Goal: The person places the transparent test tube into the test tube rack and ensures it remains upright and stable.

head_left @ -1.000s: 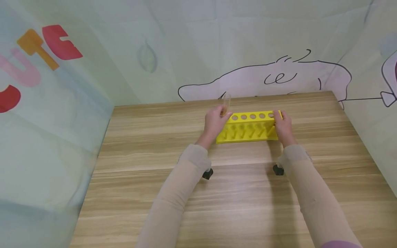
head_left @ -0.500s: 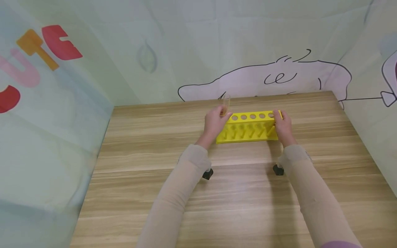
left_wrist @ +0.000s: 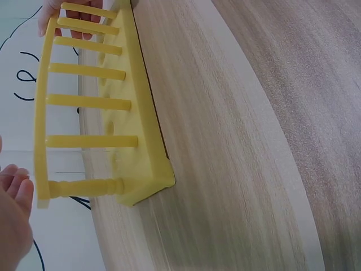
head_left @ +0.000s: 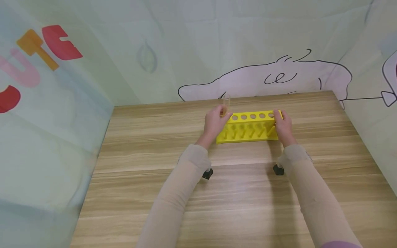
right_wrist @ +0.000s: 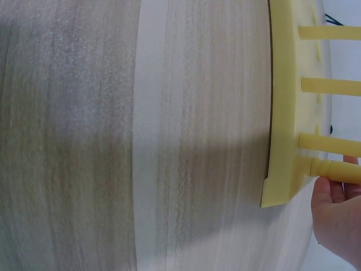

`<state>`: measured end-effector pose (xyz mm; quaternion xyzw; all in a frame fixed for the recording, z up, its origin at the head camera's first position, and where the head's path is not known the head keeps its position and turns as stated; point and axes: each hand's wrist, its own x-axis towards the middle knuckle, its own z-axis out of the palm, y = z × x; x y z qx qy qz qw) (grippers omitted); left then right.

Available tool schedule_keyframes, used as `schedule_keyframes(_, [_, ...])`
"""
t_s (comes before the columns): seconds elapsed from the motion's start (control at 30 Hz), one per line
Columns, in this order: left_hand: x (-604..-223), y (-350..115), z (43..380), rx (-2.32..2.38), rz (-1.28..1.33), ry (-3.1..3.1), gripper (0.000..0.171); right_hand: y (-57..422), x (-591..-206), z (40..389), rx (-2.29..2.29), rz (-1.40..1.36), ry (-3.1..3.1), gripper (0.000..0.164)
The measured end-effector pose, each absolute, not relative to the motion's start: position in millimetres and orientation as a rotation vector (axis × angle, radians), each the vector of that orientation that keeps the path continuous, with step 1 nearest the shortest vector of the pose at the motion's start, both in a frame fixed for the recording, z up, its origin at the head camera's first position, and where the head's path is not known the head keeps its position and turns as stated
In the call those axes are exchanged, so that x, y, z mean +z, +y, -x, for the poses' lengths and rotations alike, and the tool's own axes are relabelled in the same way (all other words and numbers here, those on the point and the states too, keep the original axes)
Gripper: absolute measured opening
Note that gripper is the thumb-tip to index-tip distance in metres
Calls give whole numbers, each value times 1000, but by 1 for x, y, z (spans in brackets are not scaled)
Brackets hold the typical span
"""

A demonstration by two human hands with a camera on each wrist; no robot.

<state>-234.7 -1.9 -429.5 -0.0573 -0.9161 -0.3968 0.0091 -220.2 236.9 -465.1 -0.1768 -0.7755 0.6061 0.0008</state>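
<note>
A yellow test tube rack (head_left: 247, 140) stands on the table, with a row of round holes along its top bar and upright pegs below. At its left end my left hand (head_left: 214, 122) pinches a clear test tube (head_left: 227, 101), held upright above the rack's top; its lower part is hidden by the fingers. My right hand (head_left: 283, 126) grips the rack's right end, thumb on the top bar. In the right wrist view, fingers of the right hand (right_wrist: 337, 220) wrap the end post. The left wrist view shows the left hand (left_wrist: 16, 220) beside the rack's near end, the tube out of sight.
The wood-grain table (head_left: 149, 179) extends around the rack. A printed cloth backdrop (head_left: 173, 48) hangs behind and to the left of it. Small black wrist mounts (head_left: 207, 173) stick out under both sleeves.
</note>
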Motion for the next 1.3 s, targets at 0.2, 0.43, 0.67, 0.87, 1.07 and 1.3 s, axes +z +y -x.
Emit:
schedule_keyframes(0.2, [-430, -3, 235, -1249, 195, -2862, 28, 237, -464, 219, 1892, 571, -2469, 53])
schedule_keyframes(0.43, [-432, -4, 235, -1255, 212, -2858, 30, 238, -465, 220, 1896, 578, -2491, 62])
schedule_keyframes(0.67, [-433, -4, 235, -1263, 221, -2865, 35, 238, -465, 219, 1900, 574, -2492, 62])
schedule_keyframes(0.87, [-434, -5, 235, -1195, 220, -2892, 44, 237, -465, 220, 1882, 572, -2469, 52])
schedule_keyframes(1.07, [-431, -7, 233, -1121, 206, -2939, 54, 238, -464, 220, 1891, 559, -2451, 45])
schedule_keyframes(1.3, [-434, -13, 231, -1101, 254, -2929, 54, 239, -464, 220, 1915, 586, -2461, 49])
